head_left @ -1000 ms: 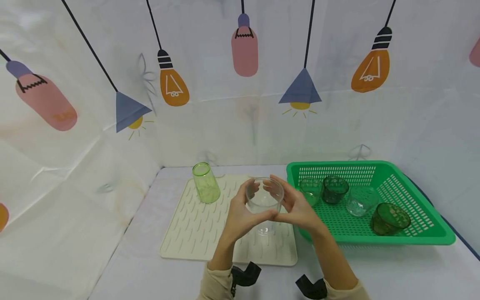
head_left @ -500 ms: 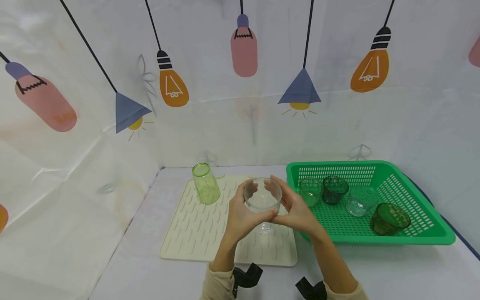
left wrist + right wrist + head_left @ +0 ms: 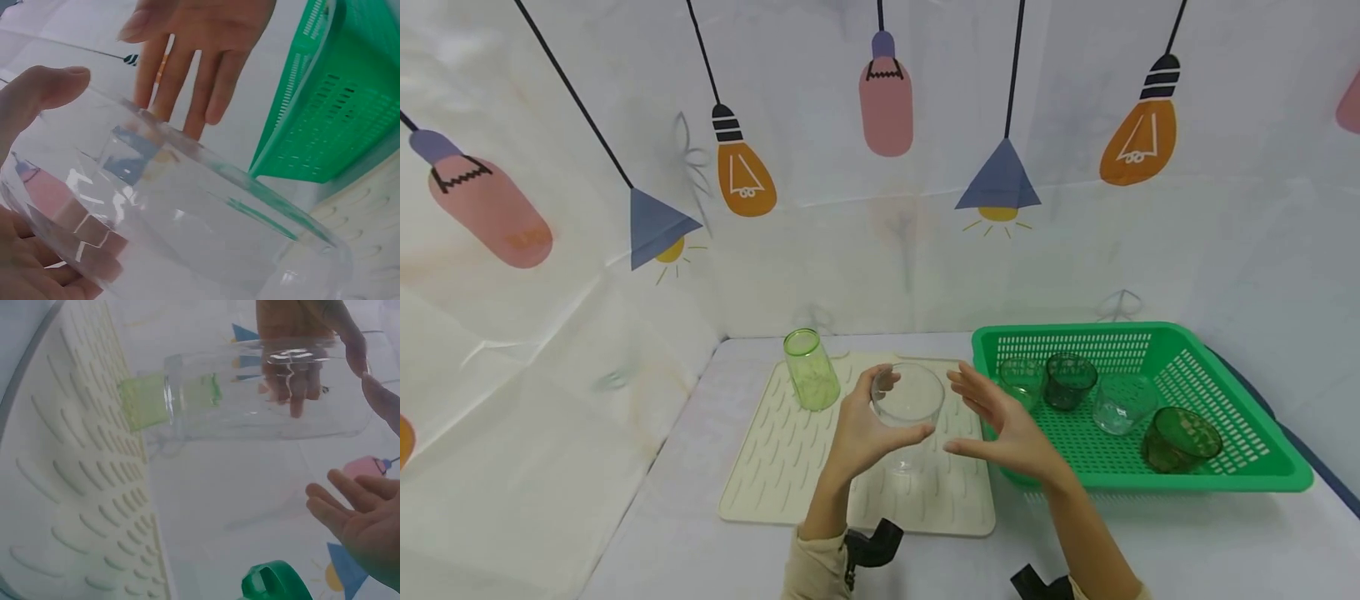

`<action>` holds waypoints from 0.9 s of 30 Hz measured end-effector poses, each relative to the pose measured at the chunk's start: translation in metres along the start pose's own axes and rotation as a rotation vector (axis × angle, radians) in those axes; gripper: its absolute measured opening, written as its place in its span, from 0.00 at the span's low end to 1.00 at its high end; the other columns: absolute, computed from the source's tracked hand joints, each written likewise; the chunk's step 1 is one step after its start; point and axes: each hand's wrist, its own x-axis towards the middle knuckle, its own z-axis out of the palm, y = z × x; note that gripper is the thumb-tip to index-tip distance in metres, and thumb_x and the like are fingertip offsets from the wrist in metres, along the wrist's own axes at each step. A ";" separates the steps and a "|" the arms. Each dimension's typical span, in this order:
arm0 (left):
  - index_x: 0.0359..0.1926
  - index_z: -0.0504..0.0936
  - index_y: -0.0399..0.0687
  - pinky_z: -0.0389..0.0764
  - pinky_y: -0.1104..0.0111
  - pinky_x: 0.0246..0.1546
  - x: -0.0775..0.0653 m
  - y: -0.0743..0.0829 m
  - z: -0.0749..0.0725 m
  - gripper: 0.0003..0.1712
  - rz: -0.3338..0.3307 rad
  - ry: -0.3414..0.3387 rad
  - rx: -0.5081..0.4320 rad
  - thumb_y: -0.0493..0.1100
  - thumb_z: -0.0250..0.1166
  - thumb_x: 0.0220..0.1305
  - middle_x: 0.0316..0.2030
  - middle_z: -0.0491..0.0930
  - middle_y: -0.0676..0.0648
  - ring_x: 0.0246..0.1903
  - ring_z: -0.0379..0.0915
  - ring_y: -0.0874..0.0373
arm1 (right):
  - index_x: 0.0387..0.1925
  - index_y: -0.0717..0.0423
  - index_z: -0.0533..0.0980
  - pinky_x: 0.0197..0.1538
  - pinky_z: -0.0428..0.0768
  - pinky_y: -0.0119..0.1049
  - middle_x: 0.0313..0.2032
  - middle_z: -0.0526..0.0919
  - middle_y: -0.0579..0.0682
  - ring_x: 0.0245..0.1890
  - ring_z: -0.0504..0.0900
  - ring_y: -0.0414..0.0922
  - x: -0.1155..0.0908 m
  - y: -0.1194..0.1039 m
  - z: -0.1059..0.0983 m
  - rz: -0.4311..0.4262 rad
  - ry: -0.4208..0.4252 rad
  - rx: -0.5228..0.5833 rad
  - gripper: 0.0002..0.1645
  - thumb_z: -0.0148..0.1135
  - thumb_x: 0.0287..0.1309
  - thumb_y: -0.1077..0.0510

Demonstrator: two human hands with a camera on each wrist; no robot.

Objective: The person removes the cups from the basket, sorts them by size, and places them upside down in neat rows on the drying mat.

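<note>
My left hand (image 3: 861, 429) grips a tall clear drinking glass (image 3: 910, 400) by its side, fingers behind it and thumb across the front. The glass is held upright over the cream drying mat (image 3: 775, 467); in the right wrist view its base (image 3: 172, 394) faces the ridged mat. Just right of the glass is my right hand (image 3: 1018, 429), fingers spread and thumb apart, with nothing in it. A gap shows between its fingertips and the glass in the head view. A light green tumbler (image 3: 812, 371) stands on the mat's back left part.
To the right, a green plastic basket (image 3: 1247, 479) holds several glasses, among them a dark one (image 3: 1070, 382), a clear one (image 3: 1123, 404) and an olive green one (image 3: 1180, 440). A white sheet with printed lamps (image 3: 820, 275) hangs behind the white table (image 3: 670, 542).
My right hand has let go of the clear glass and moved a little to the right. My left hand has shifted slightly left with the glass still in its grip.
</note>
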 end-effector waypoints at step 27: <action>0.61 0.65 0.30 0.73 0.54 0.57 0.009 -0.018 -0.014 0.44 0.080 -0.074 -0.192 0.31 0.75 0.41 0.54 0.73 0.34 0.56 0.70 0.39 | 0.70 0.64 0.50 0.64 0.64 0.25 0.65 0.60 0.68 0.65 0.65 0.38 -0.010 0.005 -0.004 0.066 0.002 0.010 0.52 0.69 0.48 0.67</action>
